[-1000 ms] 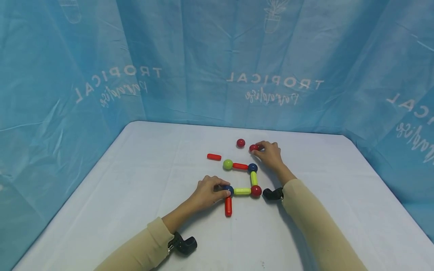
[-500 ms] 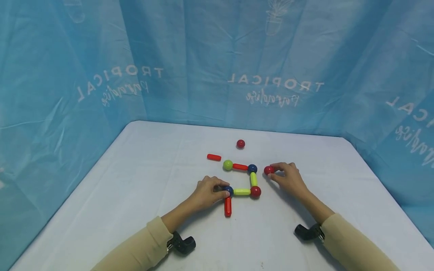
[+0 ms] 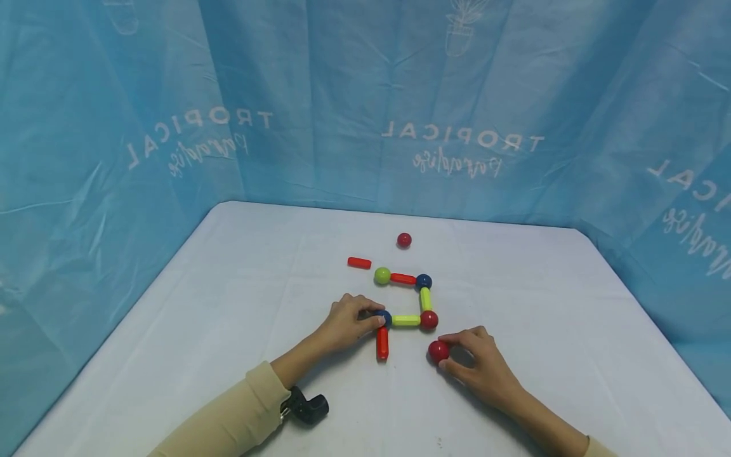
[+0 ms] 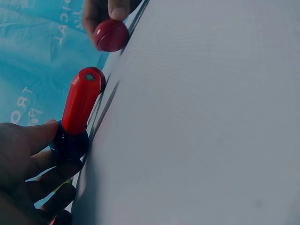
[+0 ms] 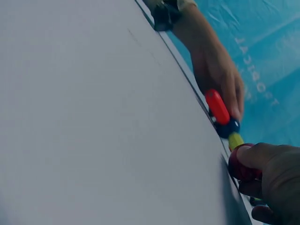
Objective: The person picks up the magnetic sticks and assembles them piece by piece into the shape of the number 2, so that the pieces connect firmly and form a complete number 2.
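My left hand (image 3: 347, 325) pinches a dark blue ball (image 4: 70, 144) at the near left corner of a chain of rods and balls. From that ball a red rod (image 3: 382, 344) points toward me, and a yellow-green rod (image 3: 406, 321) runs right to a red ball (image 3: 429, 319). Another yellow-green rod (image 3: 425, 299) leads back to a second blue ball (image 3: 424, 282), then a red rod (image 3: 403, 278) ends at a green ball (image 3: 382, 275). Thumb and fingers of my right hand (image 3: 482, 368) pinch a separate red ball (image 3: 438, 351), right of the near red rod's end.
A loose red rod (image 3: 359, 263) lies beyond the chain on the left, and a loose red ball (image 3: 404, 240) sits farther back. The white table (image 3: 257, 254) meets a blue printed curtain (image 3: 342, 95) along its far edge.
My right hand has carried the red ball from the back of the table toward me, past the chain's right side. The left hand stays on the blue ball.
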A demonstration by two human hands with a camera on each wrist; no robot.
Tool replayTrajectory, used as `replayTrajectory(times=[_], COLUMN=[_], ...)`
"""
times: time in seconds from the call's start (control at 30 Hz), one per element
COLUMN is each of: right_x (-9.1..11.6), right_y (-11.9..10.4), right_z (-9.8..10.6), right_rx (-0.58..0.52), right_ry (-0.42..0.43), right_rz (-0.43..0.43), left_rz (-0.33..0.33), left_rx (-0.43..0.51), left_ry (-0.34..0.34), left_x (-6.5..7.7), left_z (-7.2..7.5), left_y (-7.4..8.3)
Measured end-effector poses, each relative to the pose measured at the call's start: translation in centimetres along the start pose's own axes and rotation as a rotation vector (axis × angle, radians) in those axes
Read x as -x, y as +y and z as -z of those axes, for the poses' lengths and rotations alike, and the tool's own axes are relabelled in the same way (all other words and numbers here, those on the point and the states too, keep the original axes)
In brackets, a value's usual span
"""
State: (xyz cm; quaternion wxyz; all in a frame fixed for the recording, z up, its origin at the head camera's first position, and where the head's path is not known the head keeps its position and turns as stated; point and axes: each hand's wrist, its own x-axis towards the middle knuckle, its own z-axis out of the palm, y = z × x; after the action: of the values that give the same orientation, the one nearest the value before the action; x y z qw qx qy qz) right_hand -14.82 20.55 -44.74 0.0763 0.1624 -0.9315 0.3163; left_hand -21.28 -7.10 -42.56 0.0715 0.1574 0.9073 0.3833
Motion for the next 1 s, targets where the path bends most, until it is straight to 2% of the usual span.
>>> replayTrajectory(times=[0.23, 0.47, 0.6, 1.0], right_x=[0.4, 0.2, 0.1, -0.2], right_y=[-3.0, -5.1, -5.8, -6.2], right_z=[-2.1, -3.7, -4.2, -4.6], right_rx=[-0.066, -0.066, -0.060, -0.003], right_ry=[-0.068, -0.091, -0.091, -0.070], right_rz=[0.016, 0.156, 0.195, 0.190], left_rz=[0.012, -0.007, -0.019, 0.014], left_rx=[-0.010, -0.020, -0.025, -0.016], left_ry=[0.000, 0.012, 0.014, 0.012], left_x=[-0.1, -0.2, -0.2, 0.0], left_z=[-0.1, -0.1, -0.1, -0.1], left_y=[-0.1, -0.2, -0.2, 0.1])
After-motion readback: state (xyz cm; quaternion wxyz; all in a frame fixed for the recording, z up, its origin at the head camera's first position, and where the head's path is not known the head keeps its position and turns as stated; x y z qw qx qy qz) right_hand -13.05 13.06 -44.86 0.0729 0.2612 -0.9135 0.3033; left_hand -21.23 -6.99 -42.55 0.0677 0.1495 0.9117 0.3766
